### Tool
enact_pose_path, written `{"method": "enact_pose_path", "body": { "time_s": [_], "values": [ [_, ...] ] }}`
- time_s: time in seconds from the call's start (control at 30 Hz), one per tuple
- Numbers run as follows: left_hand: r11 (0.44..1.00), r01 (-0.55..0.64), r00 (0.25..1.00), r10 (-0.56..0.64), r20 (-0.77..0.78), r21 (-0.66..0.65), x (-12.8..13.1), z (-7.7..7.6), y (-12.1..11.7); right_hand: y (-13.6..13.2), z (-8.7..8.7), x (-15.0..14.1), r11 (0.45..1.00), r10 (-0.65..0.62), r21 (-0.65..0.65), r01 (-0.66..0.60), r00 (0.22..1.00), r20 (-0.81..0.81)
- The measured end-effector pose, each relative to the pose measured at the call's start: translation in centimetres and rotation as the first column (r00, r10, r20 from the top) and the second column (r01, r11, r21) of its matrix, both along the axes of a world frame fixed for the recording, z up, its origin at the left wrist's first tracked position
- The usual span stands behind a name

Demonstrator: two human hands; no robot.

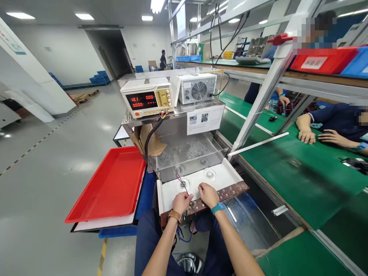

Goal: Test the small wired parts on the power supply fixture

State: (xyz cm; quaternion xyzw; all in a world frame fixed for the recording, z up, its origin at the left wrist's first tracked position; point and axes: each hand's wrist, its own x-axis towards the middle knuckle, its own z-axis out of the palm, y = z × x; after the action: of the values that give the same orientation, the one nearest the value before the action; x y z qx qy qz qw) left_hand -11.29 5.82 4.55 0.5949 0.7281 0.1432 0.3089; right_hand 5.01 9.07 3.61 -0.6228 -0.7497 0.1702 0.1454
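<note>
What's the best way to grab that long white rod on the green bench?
Probably at its middle, from above, pinching both long sides: the white rod is straight, thin and lying down on the green bench, so a central grip should balance it. Its end by the slanted post looks more crowded.

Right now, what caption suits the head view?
Left hand at a thin red wire, right hand by a studded brown strip.

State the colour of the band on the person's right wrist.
Light blue; the band by the right hand shows best in the head view.
</note>
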Motion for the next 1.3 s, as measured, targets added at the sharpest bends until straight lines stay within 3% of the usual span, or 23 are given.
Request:
{"method": "enact_pose_path", "body": {
  "time_s": [0.37, 0.57, 0.73, 0.9, 1.13, 1.23, 1.3],
  "values": [
    [1.0, -0.017, 0.999, 0.017, -0.034, 0.006, 0.1, 0.4, -0.4, 0.0, -0.5, -0.3, 0.999, 0.02, 0.028, -0.02, 1.0, 0.024],
    [1.0, -0.03, 0.999, 0.03, -0.033, 0.007, 0.1, 0.4, -0.6, 1.6, -1.2, -0.9, 0.995, 0.029, -0.095, -0.028, 0.999, 0.013],
    [0.998, -0.057, 0.998, 0.058, -0.035, 0.041, 0.0, 0.4, -1.0, 5.0, -2.8, -4.2, 0.976, 0.155, -0.14, -0.165, 0.985, -0.078],
    [0.995, -0.081, 0.994, 0.084, -0.063, 0.053, -0.2, -0.3, -0.7, 6.8, -4.0, -7.9, 0.956, 0.269, -0.111, -0.272, 0.962, -0.044],
    [0.997, 0.048, 0.995, -0.042, -0.089, 0.06, -0.3, -0.8, -0.3, 6.8, -4.7, -8.6, 0.973, 0.228, -0.055, -0.225, 0.972, 0.055],
    [0.991, 0.123, 0.992, -0.122, -0.015, 0.043, -0.8, -1.0, 0.8, 8.1, -5.6, -8.5, 0.97, 0.241, -0.054, -0.237, 0.966, 0.093],
    [0.994, 0.109, 0.994, -0.109, 0.022, 0.011, -1.2, -1.3, 1.8, 9.1, -6.1, -8.4, 0.973, 0.229, -0.036, -0.228, 0.973, 0.041]
  ]
}}
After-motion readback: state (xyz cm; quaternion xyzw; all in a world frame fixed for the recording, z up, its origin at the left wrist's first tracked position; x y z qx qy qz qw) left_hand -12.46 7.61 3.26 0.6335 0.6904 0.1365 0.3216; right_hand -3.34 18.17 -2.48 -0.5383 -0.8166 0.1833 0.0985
